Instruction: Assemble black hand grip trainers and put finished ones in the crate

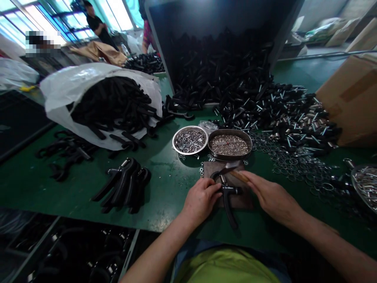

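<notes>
My left hand (pixel 200 199) is closed around a black hand grip strengthener (pixel 227 208), its coil spring (pixel 223 180) showing between the handles. The strengthener lies on a flat brownish plate (pixel 210 169) on the bench. In my right hand (pixel 272 198) is the wooden handle of a hammer (pixel 240 176). The hammer's dark head is over the upper part of the strengthener; whether it touches cannot be made out. Beyond the plate stand a round bowl of small metal nuts and washers (pixel 190 140) and an oval tin of tiny metal pieces (pixel 229 144).
Several assembled strengtheners (pixel 125 184) lie stacked left. Behind them a white sack (pixel 59 86) spills black handles. A large bin (pixel 224 23) of black parts stands at the back. Metal rings (pixel 290 161), a cardboard box (pixel 350 98) and another bowl (pixel 366 182) are right. Other people are farther back.
</notes>
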Action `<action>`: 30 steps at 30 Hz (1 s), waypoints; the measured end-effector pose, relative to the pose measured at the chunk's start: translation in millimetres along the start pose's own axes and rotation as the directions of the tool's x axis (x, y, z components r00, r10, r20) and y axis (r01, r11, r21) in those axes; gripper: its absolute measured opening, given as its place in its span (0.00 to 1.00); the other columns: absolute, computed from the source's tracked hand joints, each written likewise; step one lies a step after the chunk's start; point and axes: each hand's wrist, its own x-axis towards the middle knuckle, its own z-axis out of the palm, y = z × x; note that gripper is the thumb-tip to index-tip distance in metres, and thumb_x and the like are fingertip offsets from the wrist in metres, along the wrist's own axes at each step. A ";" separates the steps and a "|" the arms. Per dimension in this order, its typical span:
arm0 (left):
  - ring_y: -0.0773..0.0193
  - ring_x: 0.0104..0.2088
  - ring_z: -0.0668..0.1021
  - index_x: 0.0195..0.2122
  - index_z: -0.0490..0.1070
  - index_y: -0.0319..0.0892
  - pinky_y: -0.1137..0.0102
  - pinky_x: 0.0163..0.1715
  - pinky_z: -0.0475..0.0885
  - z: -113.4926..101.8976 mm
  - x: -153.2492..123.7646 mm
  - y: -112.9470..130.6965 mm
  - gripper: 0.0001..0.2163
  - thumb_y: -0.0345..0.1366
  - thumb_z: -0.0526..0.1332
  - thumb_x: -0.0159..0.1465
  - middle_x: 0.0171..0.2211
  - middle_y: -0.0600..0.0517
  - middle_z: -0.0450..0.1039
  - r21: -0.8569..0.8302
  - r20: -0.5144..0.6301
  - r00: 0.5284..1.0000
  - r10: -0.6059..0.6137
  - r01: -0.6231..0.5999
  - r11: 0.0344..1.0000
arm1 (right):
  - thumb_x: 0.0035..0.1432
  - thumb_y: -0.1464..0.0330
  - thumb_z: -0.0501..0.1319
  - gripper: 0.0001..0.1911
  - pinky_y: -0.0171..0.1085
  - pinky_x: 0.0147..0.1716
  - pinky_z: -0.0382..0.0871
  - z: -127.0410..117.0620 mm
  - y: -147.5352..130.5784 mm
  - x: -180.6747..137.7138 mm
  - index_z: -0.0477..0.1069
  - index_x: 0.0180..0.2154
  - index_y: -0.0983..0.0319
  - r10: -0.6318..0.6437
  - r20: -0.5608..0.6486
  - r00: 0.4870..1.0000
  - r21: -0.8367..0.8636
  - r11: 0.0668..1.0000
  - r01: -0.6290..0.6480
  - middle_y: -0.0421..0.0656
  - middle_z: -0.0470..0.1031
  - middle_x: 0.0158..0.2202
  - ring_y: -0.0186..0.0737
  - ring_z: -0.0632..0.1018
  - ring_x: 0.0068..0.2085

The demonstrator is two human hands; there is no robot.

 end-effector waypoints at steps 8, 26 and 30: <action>0.59 0.41 0.74 0.51 0.63 0.45 0.64 0.41 0.72 -2.3 -19.1 5.0 0.21 0.37 0.64 0.57 0.43 0.47 0.69 -0.283 -0.066 0.960 -0.271 0.242 0.928 | 0.63 0.70 0.46 0.22 0.40 0.39 0.76 4.2 -8.6 -26.7 0.63 0.57 0.55 -0.096 0.022 0.995 -0.057 0.994 0.097 0.45 0.76 0.47 0.41 0.79 0.42; 0.56 0.45 0.76 0.51 0.71 0.41 0.64 0.44 0.73 9.1 -12.5 39.2 0.23 0.39 0.67 0.54 0.53 0.43 0.70 -0.866 0.485 0.689 -0.538 0.464 -0.187 | 0.62 0.62 0.51 0.18 0.47 0.43 0.68 -13.3 71.8 7.2 0.72 0.47 0.63 -0.106 -0.227 0.968 -0.431 0.902 -0.003 0.51 0.73 0.41 0.49 0.71 0.44; 0.54 0.61 0.63 0.55 0.68 0.42 0.63 0.60 0.58 12.1 -24.8 57.8 0.29 0.37 0.69 0.51 0.61 0.45 0.60 -0.860 0.509 0.735 -0.448 0.412 -0.301 | 0.63 0.68 0.51 0.15 0.42 0.45 0.66 -17.1 43.9 97.6 0.74 0.43 0.63 -0.158 -0.185 0.970 -0.265 0.958 0.106 0.48 0.75 0.41 0.44 0.71 0.45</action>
